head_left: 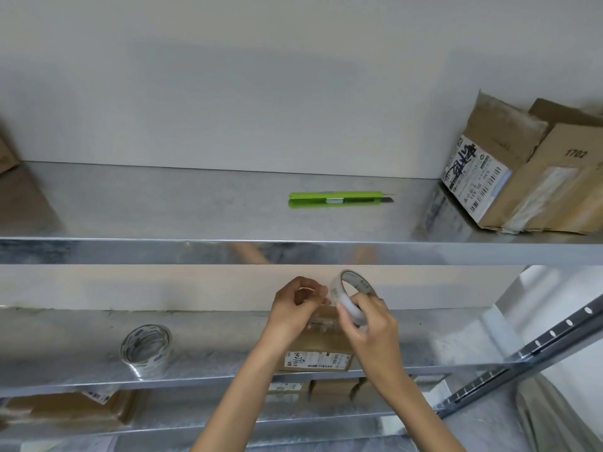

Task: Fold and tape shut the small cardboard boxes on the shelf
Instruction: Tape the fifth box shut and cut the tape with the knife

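My right grip (370, 324) was curled round the tape roll (349, 298); my left grip (293, 308), fingers bent, pinched at the roll's edge. The small cardboard box (318, 352) sat just beneath both grips on the shelf (212, 363).

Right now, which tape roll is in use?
The tape roll in the right hand, over the small box; the other roll sits untouched on the shelf leftward.
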The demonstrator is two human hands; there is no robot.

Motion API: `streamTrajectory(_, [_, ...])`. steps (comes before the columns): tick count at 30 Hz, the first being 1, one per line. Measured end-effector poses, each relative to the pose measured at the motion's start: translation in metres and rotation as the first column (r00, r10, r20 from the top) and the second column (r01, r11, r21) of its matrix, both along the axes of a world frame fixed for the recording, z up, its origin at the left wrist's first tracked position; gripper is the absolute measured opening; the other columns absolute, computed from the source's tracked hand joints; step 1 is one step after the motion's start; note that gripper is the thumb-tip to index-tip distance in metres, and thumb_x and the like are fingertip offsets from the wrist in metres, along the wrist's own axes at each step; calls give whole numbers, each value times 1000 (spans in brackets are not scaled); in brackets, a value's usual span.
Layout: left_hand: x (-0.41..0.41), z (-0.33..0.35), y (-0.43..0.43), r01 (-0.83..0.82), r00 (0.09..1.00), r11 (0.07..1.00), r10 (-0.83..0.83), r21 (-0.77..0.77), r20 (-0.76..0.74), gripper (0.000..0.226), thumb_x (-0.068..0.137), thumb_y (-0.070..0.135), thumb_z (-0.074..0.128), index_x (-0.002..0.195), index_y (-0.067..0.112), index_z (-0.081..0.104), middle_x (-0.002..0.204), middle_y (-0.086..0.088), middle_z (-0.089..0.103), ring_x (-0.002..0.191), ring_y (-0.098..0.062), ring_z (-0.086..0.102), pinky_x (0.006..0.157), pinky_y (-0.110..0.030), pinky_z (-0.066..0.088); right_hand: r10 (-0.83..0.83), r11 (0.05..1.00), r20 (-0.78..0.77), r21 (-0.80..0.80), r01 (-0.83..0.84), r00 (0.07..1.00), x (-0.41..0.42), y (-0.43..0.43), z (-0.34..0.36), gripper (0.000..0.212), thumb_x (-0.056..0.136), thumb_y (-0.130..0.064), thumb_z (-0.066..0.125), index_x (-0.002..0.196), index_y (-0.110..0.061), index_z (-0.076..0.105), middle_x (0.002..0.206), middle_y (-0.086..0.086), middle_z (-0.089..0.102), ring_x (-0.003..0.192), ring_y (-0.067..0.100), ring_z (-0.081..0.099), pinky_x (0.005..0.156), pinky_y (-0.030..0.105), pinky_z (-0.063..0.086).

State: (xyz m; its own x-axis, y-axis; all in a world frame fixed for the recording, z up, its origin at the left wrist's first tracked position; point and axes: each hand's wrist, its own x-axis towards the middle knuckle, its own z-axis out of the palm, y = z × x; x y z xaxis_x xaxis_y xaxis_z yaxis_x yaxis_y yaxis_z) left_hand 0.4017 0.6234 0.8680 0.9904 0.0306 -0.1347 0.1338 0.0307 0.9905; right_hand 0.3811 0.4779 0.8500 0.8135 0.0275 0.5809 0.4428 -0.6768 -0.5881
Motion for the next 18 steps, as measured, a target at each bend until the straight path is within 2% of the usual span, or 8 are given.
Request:
streamTrajectory(2, [-1,3,1,-28,1000,999,28,-42,5,14,93,26,57,94,12,59,86,1,71,62,-11,60,47,-20,44,-21,999,36,38,20,999,-10,-3,18,27,85,-36,56,74,-12,57,67,-4,51,62,10,46,54,15,36])
streamTrajectory(4, [2,-5,4,-84,996,996,84,31,13,11,94,24,56,93,14,60,93,1,70,70,-11,62,51,-21,47,-32,998,129,61,25,991,-23,-6,48,30,83,-35,58,68,-9,57,65,-3,52,58,14,47,50,14,35])
streamTrajectory(6, [5,-21,8,-158,987,971,148,179,70,7,93,22,56,88,19,60,92,6,69,82,-11,63,61,-19,47,-17,997,251,78,-2,968,-35,-8,85,33,82,-32,61,61,-7,53,61,-4,47,57,13,41,52,12,29])
streamTrajectory(8, [5,-38,13,-230,968,906,175,355,182,8,93,20,55,86,23,58,93,9,66,88,-11,61,68,-13,44,4,994,375,96,-43,927,-41,-11,121,38,85,-30,62,58,-5,51,59,-2,42,57,13,35,53,15,27])
streamTrajectory(10, [5,-52,17,-282,948,827,162,486,275,8,93,15,54,93,23,57,101,6,61,97,-13,56,76,-14,40,-6,993,484,108,-53,875,-38,-16,150,43,91,-34,58,60,-4,51,59,2,41,56,16,34,52,20,27])
streamTrajectory(12, [6,-65,18,-295,945,764,143,573,295,17,92,13,54,108,19,56,113,2,56,108,-16,50,86,-19,36,-49,997,548,70,12,835,-20,-19,168,42,92,-33,57,63,-3,53,61,3,44,59,16,37,56,21,28])
streamTrajectory(15, [9,-81,20,-232,972,773,160,591,172,33,94,17,51,128,15,49,130,-5,48,121,-22,44,96,-26,35,-58,988,500,-94,120,864,28,-25,169,32,89,-27,63,68,-3,56,67,6,50,70,19,43,67,23,28])
streamTrajectory(18, [7,-91,21,-172,983,860,183,480,24,40,99,27,43,137,12,43,141,-8,45,127,-24,44,106,-32,34,31,976,340,-213,45,940,60,-31,156,20,85,-21,67,76,-4,61,74,8,53,76,21,43,69,20,24])
